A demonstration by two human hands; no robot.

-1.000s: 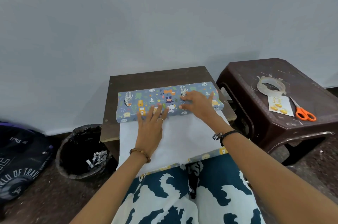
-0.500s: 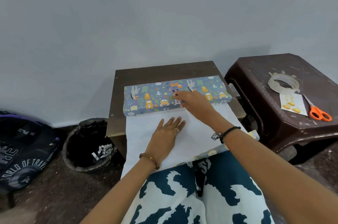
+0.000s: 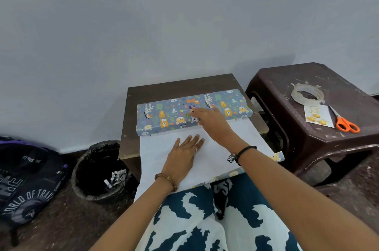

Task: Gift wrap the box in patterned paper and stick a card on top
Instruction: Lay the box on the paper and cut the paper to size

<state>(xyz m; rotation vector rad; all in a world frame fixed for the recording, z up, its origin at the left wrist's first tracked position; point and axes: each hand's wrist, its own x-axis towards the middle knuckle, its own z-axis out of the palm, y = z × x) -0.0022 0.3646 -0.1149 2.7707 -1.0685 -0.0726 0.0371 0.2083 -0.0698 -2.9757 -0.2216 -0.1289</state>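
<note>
A long box covered by blue animal-patterned paper lies across the small dark table. The paper's white underside spreads from the box toward me and hangs over my lap. My right hand lies flat on top of the box, fingers straight, pressing the paper down. My left hand rests flat on the white paper just in front of the box. A small card with gold shapes sits on the brown stool to the right.
The brown plastic stool on the right carries a tape roll and orange-handled scissors. A black bin with paper scraps stands left of the table. A dark bag lies at far left. A plain wall rises behind.
My left hand slid back off the box onto the white paper. My right hand shifted slightly left on the box top. The view moved left.
</note>
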